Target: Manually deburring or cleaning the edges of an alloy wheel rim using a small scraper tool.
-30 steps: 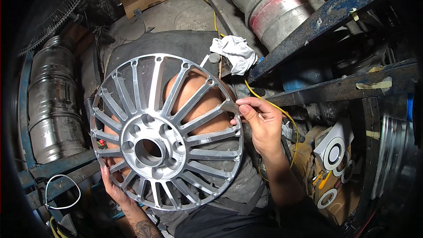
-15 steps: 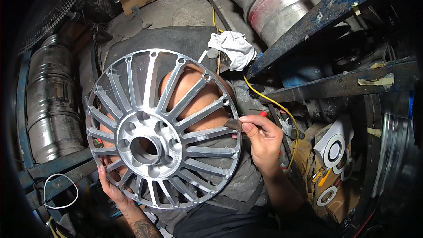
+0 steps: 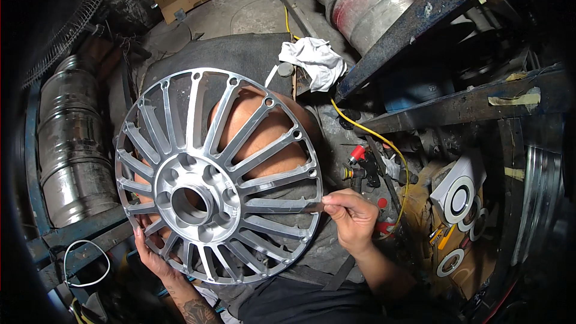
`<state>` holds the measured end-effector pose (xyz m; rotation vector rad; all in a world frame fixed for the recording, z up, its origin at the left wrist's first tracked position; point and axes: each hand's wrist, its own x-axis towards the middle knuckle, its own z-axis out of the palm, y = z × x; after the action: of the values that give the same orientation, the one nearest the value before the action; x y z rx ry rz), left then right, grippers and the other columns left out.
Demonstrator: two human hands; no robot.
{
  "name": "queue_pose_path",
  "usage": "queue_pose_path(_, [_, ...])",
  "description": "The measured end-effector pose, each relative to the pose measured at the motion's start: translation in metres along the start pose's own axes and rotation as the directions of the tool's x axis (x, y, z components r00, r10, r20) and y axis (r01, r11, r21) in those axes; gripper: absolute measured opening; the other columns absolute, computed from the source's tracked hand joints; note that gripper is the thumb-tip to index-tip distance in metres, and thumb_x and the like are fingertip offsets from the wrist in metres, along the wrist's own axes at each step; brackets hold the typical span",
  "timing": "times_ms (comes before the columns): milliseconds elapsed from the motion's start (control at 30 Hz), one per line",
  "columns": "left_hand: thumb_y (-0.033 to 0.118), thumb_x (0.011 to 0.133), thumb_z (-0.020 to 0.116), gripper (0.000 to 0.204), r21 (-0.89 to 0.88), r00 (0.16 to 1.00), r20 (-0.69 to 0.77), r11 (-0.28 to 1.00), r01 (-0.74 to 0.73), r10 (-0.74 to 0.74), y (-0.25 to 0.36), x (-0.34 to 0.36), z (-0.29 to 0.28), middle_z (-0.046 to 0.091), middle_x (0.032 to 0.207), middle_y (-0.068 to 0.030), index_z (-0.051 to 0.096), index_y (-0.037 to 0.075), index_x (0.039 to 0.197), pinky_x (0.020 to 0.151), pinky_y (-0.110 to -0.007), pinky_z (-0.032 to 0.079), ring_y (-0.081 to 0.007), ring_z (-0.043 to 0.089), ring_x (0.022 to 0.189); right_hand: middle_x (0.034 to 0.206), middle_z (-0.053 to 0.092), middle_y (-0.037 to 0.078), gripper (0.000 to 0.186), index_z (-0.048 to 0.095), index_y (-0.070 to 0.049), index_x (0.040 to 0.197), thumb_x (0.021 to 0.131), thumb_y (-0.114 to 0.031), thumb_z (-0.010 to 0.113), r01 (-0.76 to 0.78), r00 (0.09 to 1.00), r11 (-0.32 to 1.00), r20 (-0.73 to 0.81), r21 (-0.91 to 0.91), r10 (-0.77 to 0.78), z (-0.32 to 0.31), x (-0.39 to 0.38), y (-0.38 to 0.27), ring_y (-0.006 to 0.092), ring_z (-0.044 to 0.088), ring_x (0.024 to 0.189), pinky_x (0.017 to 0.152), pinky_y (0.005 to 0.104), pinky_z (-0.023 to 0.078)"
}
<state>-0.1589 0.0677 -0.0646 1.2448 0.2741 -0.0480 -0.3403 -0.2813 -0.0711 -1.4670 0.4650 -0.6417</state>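
Note:
A silver multi-spoke wheel face (image 3: 193,177) lies tilted across my lap, its hub and open centre bore turned up. My left hand (image 3: 155,262) grips its outer rim at the lower left, fingers partly hidden behind it. At the right side of the rim, my right hand (image 3: 354,219) has thumb and fingertips pinched together over the outer end of a spoke. Between them is a small flat piece, mostly hidden now; what it is made of I cannot make out. Under the spokes, my bare knee shows.
Metal wheel barrels stand at the left (image 3: 75,144) and at the top right (image 3: 378,9). A white rag (image 3: 315,63) lies beyond the wheel face. A yellow cable (image 3: 375,138) runs down the right, past a red-ended tool (image 3: 358,155). Blue steel beams (image 3: 420,27) cross the right side.
My right hand has moved down along the rim to a lower spoke, uncovering the red-ended tool behind it. The dark flat piece it pinches shows less. My left hand keeps its hold.

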Motion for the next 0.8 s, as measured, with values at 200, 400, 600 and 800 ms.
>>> queue_pose_path(200, [0.032,0.104,0.044,0.052,-0.009,0.999,0.013,0.999,0.032,-0.032,0.002,0.002,0.001,0.048,0.147,-0.014,0.044,-0.001,0.145,0.114,-0.04,0.032,-0.0245,0.045,0.135,0.09,0.068,0.01,0.016,0.065,0.0,0.11,0.099,-0.01,0.062,-0.147,0.977,0.875,-0.073,0.461,0.202,0.002,0.019,0.006,0.0166,0.066,0.077,0.073,0.0298,0.055])
queue_pose_path(400, [0.031,0.106,0.045,0.051,-0.064,0.998,0.045,0.997,0.043,-0.04,0.008,0.003,-0.003,0.048,0.148,-0.0109,0.039,0.005,0.15,0.112,-0.041,0.036,-0.0244,0.047,0.134,0.093,0.063,0.007,0.017,0.061,-0.002,0.114,0.1,-0.011,0.06,-0.103,0.94,0.592,-0.116,0.8,0.32,0.039,0.062,-0.007,0.0151,0.061,0.089,0.085,0.0311,0.052])
queue_pose_path(600, [0.022,0.107,0.042,0.05,-0.148,0.996,0.012,0.985,0.089,-0.088,0.032,-0.001,0.027,0.042,0.153,-0.0133,0.032,0.01,0.155,0.115,-0.043,0.033,-0.0259,0.045,0.136,0.093,0.065,0.003,0.017,0.06,-0.008,0.117,0.103,-0.016,0.054,-0.201,0.868,0.304,0.025,0.931,0.496,0.06,0.08,-0.03,0.013,0.061,0.092,0.082,0.026,0.051])
queue_pose_path(800, [0.018,0.105,0.044,0.05,-0.056,0.986,0.109,0.99,0.133,-0.126,0.041,0.021,0.011,0.046,0.149,-0.0148,0.036,0.011,0.154,0.113,-0.041,0.038,-0.0258,0.049,0.133,0.091,0.06,0.003,0.019,0.057,-0.008,0.12,0.106,-0.017,0.047,-0.193,0.87,0.237,0.054,0.952,0.491,0.06,0.08,-0.041,0.0185,0.06,0.098,0.089,0.0304,0.05])
